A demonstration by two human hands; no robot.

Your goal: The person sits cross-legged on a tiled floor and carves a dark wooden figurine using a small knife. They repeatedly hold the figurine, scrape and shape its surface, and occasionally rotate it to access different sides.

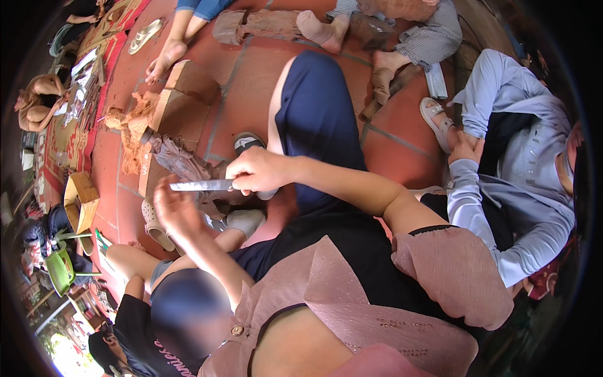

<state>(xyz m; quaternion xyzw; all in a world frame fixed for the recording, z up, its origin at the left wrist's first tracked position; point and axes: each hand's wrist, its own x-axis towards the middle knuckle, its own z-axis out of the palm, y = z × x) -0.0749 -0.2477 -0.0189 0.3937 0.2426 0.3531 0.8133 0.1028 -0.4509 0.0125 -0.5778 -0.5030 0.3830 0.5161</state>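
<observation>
My right hand (254, 171) is closed around the handle of a knife (202, 186). Its bright blade points left, and the handle is mostly hidden in my fingers. My left hand (176, 204) is by the blade's tip, its fingers raised and apart but blurred; whether they touch the blade I cannot tell. Just beyond the blade, a greyish-brown carved wooden piece (179, 157) leans on its side. A lighter orange carved wooden piece (135, 122) adjoins it, beside a wooden block (183, 113).
Red tiles (242, 94) cover the floor. A person in pale blue (502, 182) sits close on my right, another in a black shirt (141, 339) at lower left. Further off are bare feet (166, 56), a long brown wood piece (270, 24), a wooden box (81, 201) and a green chair (61, 269).
</observation>
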